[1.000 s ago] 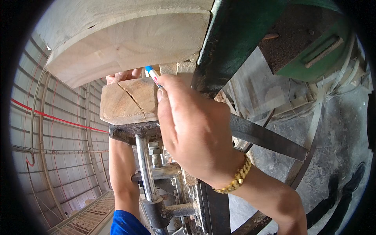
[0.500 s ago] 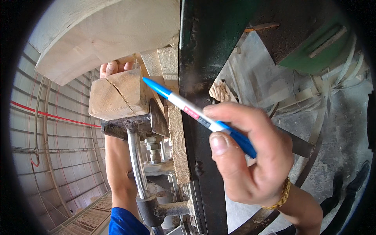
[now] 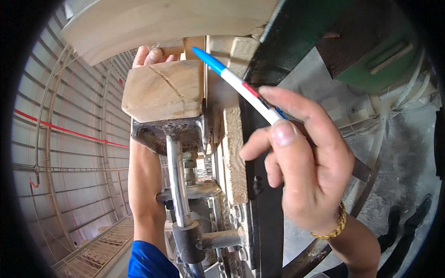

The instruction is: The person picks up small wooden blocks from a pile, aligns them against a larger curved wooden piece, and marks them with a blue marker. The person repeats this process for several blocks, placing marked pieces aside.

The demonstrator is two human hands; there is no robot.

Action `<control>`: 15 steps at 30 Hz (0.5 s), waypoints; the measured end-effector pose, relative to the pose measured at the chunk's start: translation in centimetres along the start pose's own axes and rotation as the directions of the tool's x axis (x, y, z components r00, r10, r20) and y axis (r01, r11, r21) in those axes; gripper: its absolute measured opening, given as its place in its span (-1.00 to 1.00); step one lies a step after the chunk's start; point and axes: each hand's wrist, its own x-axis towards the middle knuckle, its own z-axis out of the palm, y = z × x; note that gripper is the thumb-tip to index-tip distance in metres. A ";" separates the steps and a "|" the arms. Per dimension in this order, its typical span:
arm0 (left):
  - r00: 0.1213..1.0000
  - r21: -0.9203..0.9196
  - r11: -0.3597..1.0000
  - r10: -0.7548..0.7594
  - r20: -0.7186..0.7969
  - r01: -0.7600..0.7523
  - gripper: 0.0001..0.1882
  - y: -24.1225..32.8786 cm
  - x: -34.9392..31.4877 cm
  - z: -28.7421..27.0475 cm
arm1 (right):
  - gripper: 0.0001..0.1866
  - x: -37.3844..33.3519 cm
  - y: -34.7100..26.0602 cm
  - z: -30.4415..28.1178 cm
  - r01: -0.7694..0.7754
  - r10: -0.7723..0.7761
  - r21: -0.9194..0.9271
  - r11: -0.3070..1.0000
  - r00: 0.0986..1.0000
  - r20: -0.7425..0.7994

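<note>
A white pen point(image 3: 236, 82) with a blue tip is pinched between the thumb and index finger of my right hand point(image 3: 310, 162), its tip pointing up and left. A cracked wooden block point(image 3: 162, 95) rests on a dark metal bracket point(image 3: 157, 129) to the left. The pen's tip overlaps the wood just beyond the block in this view; I cannot tell whether it touches. Behind the block, the bent fingers of my left hand point(image 3: 152, 56) show beside a wooden piece point(image 3: 175, 47). The block and bracket hide that palm.
A broad pale curved panel point(image 3: 185, 23) hangs over the top. A dark beam point(image 3: 266, 222) runs alongside a rough wooden strip point(image 3: 236, 162). Below the bracket are a shiny rod point(image 3: 178, 185) and a chain. A green machine part point(image 3: 375, 60) stands at the far right.
The view has shifted, so block and bracket appear farther right. My right hand has moved up and turned the pen steeper, with its other fingers now showing. The left fingers stay behind the block.
</note>
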 end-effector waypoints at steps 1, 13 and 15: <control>1.000 0.044 0.999 0.001 -0.008 0.000 -0.68 0.1 0.4 -0.4 | -0.70 0.3 -0.2 0.8 0.019 -0.019 -0.047 0.999 1.000 -0.001; 0.992 0.172 0.982 -0.090 0.083 0.075 -0.36 0.4 1.7 -2.2 | -0.76 3.6 -0.2 8.4 -0.153 0.096 -0.239 0.959 0.967 -0.234; 0.987 0.228 0.973 -0.077 0.139 0.044 -0.31 0.7 1.7 -2.3 | -0.77 3.5 0.1 8.1 -0.159 0.099 -0.237 0.958 0.964 -0.246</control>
